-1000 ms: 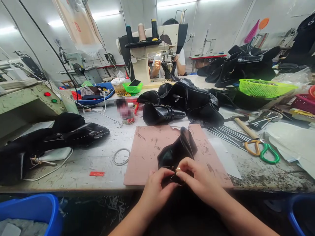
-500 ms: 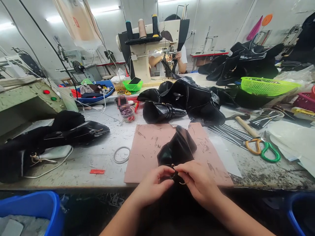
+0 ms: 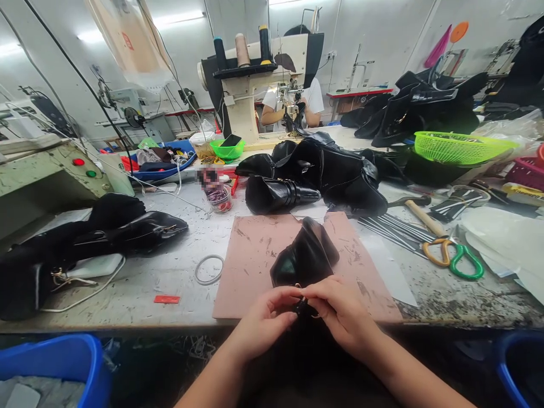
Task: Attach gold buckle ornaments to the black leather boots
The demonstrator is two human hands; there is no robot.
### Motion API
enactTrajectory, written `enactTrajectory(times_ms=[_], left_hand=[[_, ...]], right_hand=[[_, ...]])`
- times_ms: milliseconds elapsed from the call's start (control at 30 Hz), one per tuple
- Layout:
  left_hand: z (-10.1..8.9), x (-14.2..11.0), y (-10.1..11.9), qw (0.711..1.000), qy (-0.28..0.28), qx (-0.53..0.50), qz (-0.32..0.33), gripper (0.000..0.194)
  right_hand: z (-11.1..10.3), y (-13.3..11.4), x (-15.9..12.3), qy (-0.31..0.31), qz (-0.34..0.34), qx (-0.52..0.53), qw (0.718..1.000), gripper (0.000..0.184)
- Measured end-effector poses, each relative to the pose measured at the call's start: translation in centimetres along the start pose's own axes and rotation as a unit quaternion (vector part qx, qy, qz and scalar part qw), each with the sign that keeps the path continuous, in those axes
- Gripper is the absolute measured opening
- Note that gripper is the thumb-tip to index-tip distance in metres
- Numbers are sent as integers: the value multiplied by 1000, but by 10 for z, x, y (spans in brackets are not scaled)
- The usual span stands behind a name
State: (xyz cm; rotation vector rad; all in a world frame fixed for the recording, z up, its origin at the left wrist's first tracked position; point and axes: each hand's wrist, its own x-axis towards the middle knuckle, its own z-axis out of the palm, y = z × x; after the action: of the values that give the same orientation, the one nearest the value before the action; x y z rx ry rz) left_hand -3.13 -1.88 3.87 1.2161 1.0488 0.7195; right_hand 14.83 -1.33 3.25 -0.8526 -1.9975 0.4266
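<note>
A black leather boot upper [image 3: 304, 255] lies on the pink board, its lower part running over the table's front edge into dark shadow. At its near end, my left hand [image 3: 272, 314] pinches a small black strap between thumb and fingers. My right hand [image 3: 346, 311] is closed on the same strap from the other side, the two hands' fingertips meeting. A bit of gold-coloured metal, like a buckle [image 3: 315, 316], shows beside the right fingers. The fingers hide most of the strap.
The pink board [image 3: 250, 266] bears dark scuffs. Several black boot uppers [image 3: 348, 175] are piled behind it. Scissors [image 3: 466, 263] and a hammer [image 3: 425, 218] lie right; a grey ring [image 3: 197, 272] and red strip [image 3: 166, 299] lie left. A person works behind the sewing machine [image 3: 242, 105].
My hands stay at the strap with only slight finger movement. The view has shifted slightly. Behind the sewing machine, the other person's hands have moved lower.
</note>
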Motion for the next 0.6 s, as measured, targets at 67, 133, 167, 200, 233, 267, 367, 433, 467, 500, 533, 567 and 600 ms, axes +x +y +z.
enactTrajectory(times_ms=[67, 133, 167, 200, 233, 267, 367, 433, 467, 500, 533, 567, 600], left_hand=[[-1, -4, -3, 998, 20, 42, 38, 36], [-2, -6, -5, 993, 45, 98, 55, 32], [-2, -7, -6, 990, 53, 122, 55, 29], [-2, -7, -6, 987, 58, 139, 50, 27], [-2, -6, -5, 987, 56, 145, 41, 27], [-1, -6, -3, 988, 51, 142, 32, 26], [2, -2, 2, 995, 39, 95, 9, 18], [5, 0, 4, 997, 44, 55, -9, 14], [7, 2, 5, 998, 50, 36, -19, 15], [8, 3, 5, 998, 54, 18, -28, 17], [9, 4, 5, 998, 56, 2, -35, 19], [9, 4, 5, 997, 59, -11, -41, 21], [10, 4, 5, 997, 60, -24, -46, 23]], right_hand=[[-1, 0, 0, 2, 8, 2, 1000, 21], [-1, 0, 0, 11, 6, 6, 1000, 20], [0, 0, 0, 14, 2, 9, 1000, 20], [0, 0, -1, 17, -3, 11, 1000, 21], [1, 0, -1, 18, -8, 11, 1000, 21], [2, -1, -1, 17, -11, 12, 1000, 22], [4, -2, -2, 6, -20, 10, 1000, 22], [4, -2, -2, -7, -24, 7, 1000, 23], [4, -3, -3, -15, -28, 6, 999, 24], [4, -3, -3, -22, -32, 3, 999, 24], [4, -3, -4, -28, -37, 0, 999, 24], [4, -3, -4, -34, -42, -4, 999, 25], [4, -2, -4, -37, -47, -9, 998, 25]])
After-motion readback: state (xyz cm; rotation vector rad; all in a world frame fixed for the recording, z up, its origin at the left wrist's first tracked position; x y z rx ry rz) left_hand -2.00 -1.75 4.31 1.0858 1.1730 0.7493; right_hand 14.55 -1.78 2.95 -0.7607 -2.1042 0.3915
